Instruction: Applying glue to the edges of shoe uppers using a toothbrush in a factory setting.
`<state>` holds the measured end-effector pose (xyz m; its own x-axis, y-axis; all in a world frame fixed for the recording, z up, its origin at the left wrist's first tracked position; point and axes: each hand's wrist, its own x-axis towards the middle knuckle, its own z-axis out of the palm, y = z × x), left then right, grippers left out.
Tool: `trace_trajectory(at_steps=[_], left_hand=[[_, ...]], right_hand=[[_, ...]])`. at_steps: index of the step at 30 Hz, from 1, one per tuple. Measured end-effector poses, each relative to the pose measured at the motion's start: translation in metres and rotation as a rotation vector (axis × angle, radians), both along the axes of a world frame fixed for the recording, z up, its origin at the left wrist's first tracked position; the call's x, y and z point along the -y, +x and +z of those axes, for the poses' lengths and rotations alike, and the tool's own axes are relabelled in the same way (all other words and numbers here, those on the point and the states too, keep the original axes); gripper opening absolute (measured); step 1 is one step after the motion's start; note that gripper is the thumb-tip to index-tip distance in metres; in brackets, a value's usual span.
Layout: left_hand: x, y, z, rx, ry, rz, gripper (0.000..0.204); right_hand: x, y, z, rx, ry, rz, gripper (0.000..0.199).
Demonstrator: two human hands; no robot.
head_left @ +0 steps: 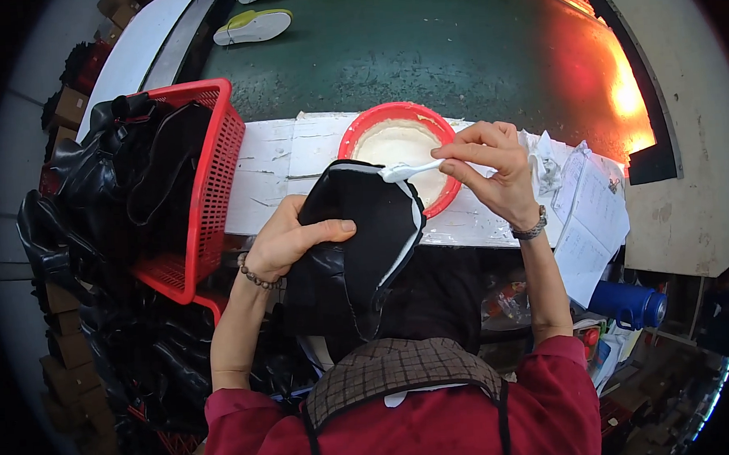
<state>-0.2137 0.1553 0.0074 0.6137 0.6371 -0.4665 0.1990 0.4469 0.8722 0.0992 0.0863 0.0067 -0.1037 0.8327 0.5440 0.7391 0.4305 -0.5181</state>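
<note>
My left hand [287, 240] grips a black boot upper [364, 215] by its left side, thumb on top and fingers underneath. A band of white glue runs along the upper's far and right edges. In my right hand [497, 167], a slim white-handled brush [411, 170] is pinched between thumb and fingers. Its head, coated in white, touches the upper's edge near the far right corner. Just beyond and partly behind the upper is a red bowl [437, 121] holding cream-white glue [389, 140]. The upper's lower part hangs toward my lap.
At left a red plastic basket [214, 186] is heaped with black boot uppers [154, 152]. A green conveyor belt [388, 53] lies beyond the white ledge [266, 163], carrying a yellow-and-white shoe [253, 27]. Orange light glows at far right. Papers [590, 207] and a blue flask [624, 303] are at right.
</note>
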Motion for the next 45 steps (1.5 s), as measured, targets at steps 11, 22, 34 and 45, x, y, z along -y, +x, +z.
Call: trace_trajectory(at_steps=[11,22,34,45], left_hand=[[0.001,-0.006,0.021,0.106,0.277,0.358,0.015],[-0.063,-0.015,-0.009,-0.091,0.493,0.404,0.032],[-0.044,-0.028,-0.080,-0.631,1.156,-0.052,0.158],[-0.036,-0.035,-0.086,-0.667,1.166,-0.055,0.121]], right_hand=[[0.018,-0.024,-0.002,-0.049,0.011,-0.064,0.016],[0.035,0.001,-0.087,-0.489,-0.477,-0.502,0.048],[0.046,0.026,-0.105,-0.870,-0.416,-0.532,0.027],[0.060,0.037,-0.059,-0.082,-0.165,-0.620,0.025]])
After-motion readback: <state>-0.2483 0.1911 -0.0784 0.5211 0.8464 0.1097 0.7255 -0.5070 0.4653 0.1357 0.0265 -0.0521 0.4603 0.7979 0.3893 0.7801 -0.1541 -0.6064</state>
